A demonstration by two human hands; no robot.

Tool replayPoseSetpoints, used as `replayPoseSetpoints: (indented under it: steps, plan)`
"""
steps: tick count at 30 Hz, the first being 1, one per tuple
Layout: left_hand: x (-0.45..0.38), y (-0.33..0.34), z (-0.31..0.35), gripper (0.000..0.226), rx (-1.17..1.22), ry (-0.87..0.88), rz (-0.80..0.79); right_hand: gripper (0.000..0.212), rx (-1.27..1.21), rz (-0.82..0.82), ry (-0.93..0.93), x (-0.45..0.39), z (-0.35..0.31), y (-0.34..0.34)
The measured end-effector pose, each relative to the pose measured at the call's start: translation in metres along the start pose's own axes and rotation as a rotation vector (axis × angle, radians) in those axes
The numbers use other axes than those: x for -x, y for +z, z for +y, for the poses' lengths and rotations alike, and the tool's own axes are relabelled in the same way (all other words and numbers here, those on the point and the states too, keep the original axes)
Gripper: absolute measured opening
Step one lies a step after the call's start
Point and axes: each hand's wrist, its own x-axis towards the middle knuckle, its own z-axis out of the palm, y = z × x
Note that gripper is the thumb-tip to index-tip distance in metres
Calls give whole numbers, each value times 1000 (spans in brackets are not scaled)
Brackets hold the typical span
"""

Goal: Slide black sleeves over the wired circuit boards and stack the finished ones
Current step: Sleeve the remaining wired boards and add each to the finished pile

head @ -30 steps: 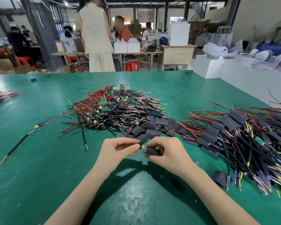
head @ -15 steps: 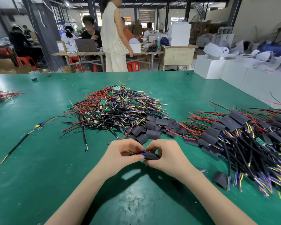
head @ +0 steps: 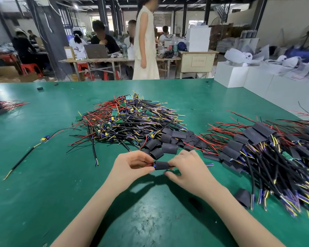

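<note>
green table (head: 43,175), dark pillars (head: 48,32), red stools (head: 29,67)

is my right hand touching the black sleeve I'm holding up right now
Touching. In the head view the right hand's fingertips pinch the right end of the black sleeve, with no gap showing between them.

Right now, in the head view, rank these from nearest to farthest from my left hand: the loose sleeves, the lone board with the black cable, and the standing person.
1. Loose sleeves, just beyond the left hand.
2. Lone board, far left on the table.
3. Standing person, beyond the table's far edge.
</note>
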Motion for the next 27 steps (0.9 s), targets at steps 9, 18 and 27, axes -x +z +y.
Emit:
replayPoseSetpoints:
  steps: [9,18,27]
  plan:
    - [-1,-3,0,31,-5,-5,-11,37,33,18,-69,-1,-8,5]
    - [-1,0,-4,29,-36,-42,-113,27,-147,93,-104,2,-4,-3]
    - [-8,-22,5,18,-86,100,264,9,-155,917,206,6,35,-44]
